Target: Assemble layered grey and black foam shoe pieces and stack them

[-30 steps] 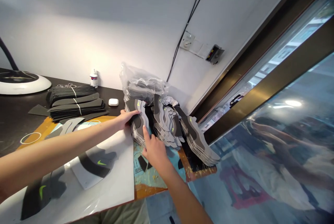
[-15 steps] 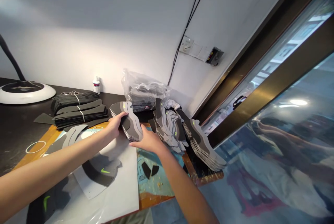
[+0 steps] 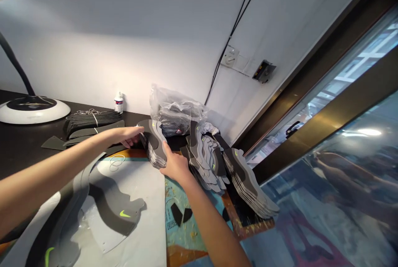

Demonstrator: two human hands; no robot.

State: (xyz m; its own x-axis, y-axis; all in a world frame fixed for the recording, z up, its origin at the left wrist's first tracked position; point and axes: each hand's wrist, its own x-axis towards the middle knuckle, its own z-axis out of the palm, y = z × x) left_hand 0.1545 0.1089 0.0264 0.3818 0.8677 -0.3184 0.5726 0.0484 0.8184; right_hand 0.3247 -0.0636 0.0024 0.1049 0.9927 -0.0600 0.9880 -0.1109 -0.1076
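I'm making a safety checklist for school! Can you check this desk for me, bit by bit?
Surface: dark tabletop with a paint-spattered board on it.
Job's things: stack of shoe-shaped cutouts between the hands; more stacks to its right.
Clutter: plastic bag, small white bottle, bundled black strips.
Hands: left hand and right hand both at the stack.
Cables: black cables run along the wall.
Surroundings: white wall, reflective glass pane.
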